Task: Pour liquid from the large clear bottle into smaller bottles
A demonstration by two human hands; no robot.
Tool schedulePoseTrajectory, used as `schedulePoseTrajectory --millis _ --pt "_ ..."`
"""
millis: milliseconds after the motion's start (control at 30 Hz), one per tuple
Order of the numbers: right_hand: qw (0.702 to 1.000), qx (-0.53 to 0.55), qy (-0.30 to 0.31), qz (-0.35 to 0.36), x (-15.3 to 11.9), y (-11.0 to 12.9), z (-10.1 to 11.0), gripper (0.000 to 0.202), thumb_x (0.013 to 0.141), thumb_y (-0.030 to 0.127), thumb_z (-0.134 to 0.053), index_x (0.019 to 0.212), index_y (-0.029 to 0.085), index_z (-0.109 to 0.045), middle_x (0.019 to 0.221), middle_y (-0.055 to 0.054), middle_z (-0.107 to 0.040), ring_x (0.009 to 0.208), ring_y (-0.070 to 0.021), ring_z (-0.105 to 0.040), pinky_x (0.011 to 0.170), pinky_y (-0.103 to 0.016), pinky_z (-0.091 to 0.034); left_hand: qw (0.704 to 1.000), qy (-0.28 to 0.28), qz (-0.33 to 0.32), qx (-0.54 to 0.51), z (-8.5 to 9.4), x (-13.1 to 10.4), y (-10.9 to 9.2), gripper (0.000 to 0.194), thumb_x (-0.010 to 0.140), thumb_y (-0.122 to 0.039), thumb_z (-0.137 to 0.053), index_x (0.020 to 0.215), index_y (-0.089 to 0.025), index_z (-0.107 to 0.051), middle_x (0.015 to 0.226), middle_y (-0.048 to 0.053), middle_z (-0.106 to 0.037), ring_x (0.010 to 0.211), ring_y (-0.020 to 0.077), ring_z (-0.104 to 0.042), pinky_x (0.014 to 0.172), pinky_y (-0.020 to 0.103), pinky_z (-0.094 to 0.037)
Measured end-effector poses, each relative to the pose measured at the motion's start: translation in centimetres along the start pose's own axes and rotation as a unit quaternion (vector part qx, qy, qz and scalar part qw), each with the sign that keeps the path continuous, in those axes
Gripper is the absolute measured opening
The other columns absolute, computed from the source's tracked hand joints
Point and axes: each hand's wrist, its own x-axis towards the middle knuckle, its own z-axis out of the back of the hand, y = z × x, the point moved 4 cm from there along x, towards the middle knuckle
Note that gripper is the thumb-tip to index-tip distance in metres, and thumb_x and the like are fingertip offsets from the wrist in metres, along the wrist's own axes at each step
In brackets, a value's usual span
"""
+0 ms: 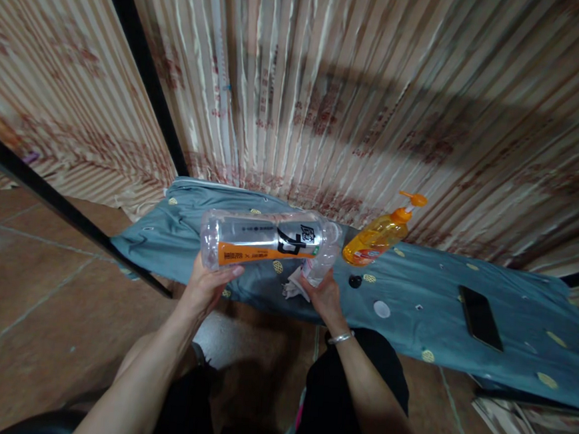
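Note:
My left hand (209, 279) is closed around the base end of a large clear plastic drink bottle (262, 238) with a silver and orange label. The bottle lies almost level in the air, its neck pointing right. My right hand (324, 292) grips a smaller clear plastic bottle (320, 265), which stands tilted by the large bottle's neck. Whether the two mouths touch, I cannot tell. A crumpled whitish tissue or cloth (296, 286) shows beside my right fingers. Just right of the bottles stands a pump bottle (375, 240) of orange liquid with an orange pump head.
A teal patterned cloth (442, 316) covers the low narrow table before me. On it lie a small black cap (355, 282), a white disc (381, 309) and a dark phone (481, 318). Black poles (146, 65) rise at the left, and a striped curtain (289, 96) hangs behind.

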Motion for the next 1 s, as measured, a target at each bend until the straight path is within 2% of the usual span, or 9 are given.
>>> schedulePoseTrajectory --millis 300,467,700,833,1000 --pt "1.0 0.005 0.009 -0.009 -0.03 0.22 0.16 0.067 0.078 0.051 -0.084 0.131 0.014 -0.066 0.118 -0.021 -0.085 0.109 -0.0407 -0.083 0.093 -0.048 -0.066 1.0 -0.008 0.004 0.006 -0.21 -0.15 -0.23 0.058 0.045 -0.022 -0.106 0.097 -0.024 -0.081 0.091 0.002 -0.085 0.088 0.0222 -0.081 0.092 0.032 -0.065" --pt "1.0 0.009 0.003 -0.014 -0.1 0.61 0.33 0.068 0.076 0.053 -0.085 0.129 0.014 -0.067 0.116 -0.02 -0.085 0.108 -0.0397 -0.084 0.091 -0.046 -0.067 1.0 -0.005 0.007 0.006 -0.15 -0.09 -0.14 0.066 0.045 -0.021 -0.107 0.105 -0.025 -0.08 0.091 0.002 -0.084 0.094 0.0242 -0.082 0.099 0.036 -0.064" --pt "1.0 0.011 0.0 -0.008 0.03 0.26 0.19 0.069 0.077 0.059 -0.084 0.128 0.015 -0.067 0.114 -0.02 -0.085 0.107 -0.0407 -0.083 0.09 -0.049 -0.067 1.0 -0.012 0.001 0.007 -0.48 -0.21 -0.48 0.069 0.043 -0.023 -0.107 0.106 -0.025 -0.08 0.088 0.001 -0.084 0.088 0.0229 -0.082 0.091 0.032 -0.066" --pt "1.0 0.01 0.002 -0.002 0.01 0.11 0.13 0.065 0.079 0.054 -0.083 0.129 0.017 -0.066 0.116 -0.019 -0.085 0.108 -0.0401 -0.084 0.09 -0.048 -0.067 1.0 -0.015 0.004 0.007 -0.33 -0.19 -0.38 0.069 0.043 -0.024 -0.108 0.107 -0.026 -0.081 0.087 0.001 -0.084 0.085 0.0221 -0.082 0.088 0.032 -0.067" --pt "1.0 0.0 0.007 -0.003 -0.02 0.09 0.09 0.063 0.08 0.048 -0.084 0.131 0.016 -0.065 0.116 -0.019 -0.085 0.108 -0.0401 -0.084 0.091 -0.047 -0.067 1.0 -0.015 0.007 0.007 -0.02 -0.09 -0.15 0.081 0.043 -0.023 -0.108 0.118 -0.028 -0.079 0.091 0.001 -0.084 0.094 0.0248 -0.082 0.096 0.036 -0.065"
